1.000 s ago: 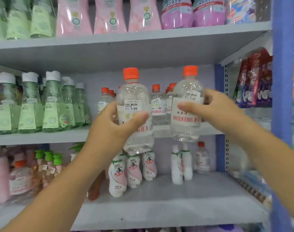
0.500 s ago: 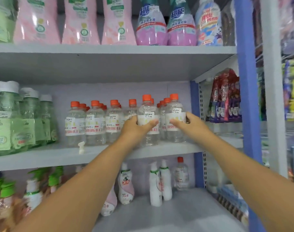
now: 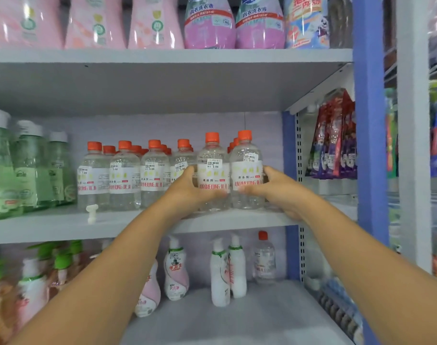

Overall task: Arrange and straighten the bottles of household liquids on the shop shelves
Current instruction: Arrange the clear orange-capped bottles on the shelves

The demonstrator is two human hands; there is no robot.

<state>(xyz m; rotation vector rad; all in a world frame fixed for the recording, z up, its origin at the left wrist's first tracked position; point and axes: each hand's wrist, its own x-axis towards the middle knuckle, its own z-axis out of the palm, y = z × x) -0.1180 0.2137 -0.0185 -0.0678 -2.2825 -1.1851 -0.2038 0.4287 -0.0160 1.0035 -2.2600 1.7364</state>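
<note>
On the middle shelf (image 3: 63, 226), taken as the landmark, tall green bottles (image 3: 30, 168) stand at its left end, and a small white part (image 3: 91, 213) lies near its front edge just right of them. Next comes a row of clear bottles with orange caps (image 3: 124, 175), upright and labels facing out.

Toward the right end of that shelf, the left hand (image 3: 192, 188) curls round the lower body of one clear orange-capped bottle (image 3: 213, 170), thumb across the front of the label. Just to its right, the right hand (image 3: 274, 188) wraps a second clear bottle (image 3: 246, 168) in the same way. Both bottles stand upright with their bases apparently on the shelf, touching or nearly touching each other.

The step in hand looks like seating this pair at the front of the row. To do it well, the person should slide both bottles level with the front line of their neighbours, turn the labels square outward, and let go only once each stands flat, without knocking the bottles behind.

Below the shelf, white pump bottles (image 3: 227, 270) stand well apart from the hands.
</note>
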